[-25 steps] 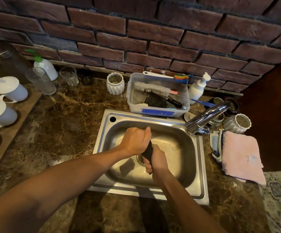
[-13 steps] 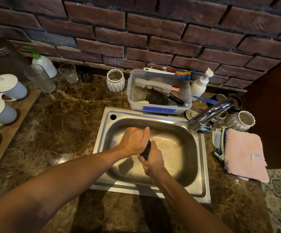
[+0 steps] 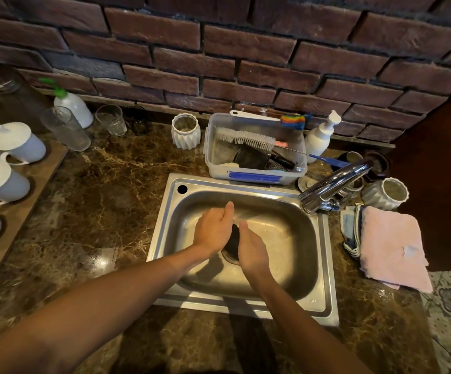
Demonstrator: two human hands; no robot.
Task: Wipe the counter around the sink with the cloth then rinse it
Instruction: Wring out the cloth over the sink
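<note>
Over the drain of the steel sink (image 3: pixel 324 265), both hands hold a dark cloth (image 3: pixel 233 238) bunched into a roll. My left hand (image 3: pixel 213 228) grips its upper part, thumb pointing up. My right hand (image 3: pixel 251 251) grips the lower part from the right. Only a narrow dark strip of the cloth shows between the hands. The faucet (image 3: pixel 335 182) reaches in from the right rim; no water stream is visible.
A clear plastic tub (image 3: pixel 254 176) of brushes stands behind the sink. A folded pink towel (image 3: pixel 391 247) lies right of it. White ribbed cups, soap bottles (image 3: pixel 320 136), glasses and lidded white mugs (image 3: pixel 16 144) line the brown marble counter (image 3: pixel 97 201).
The hands have stayed over the drain, twisting the cloth slightly; my right hand has turned and risen a little. The camera has tilted, shifting the scene a bit.
</note>
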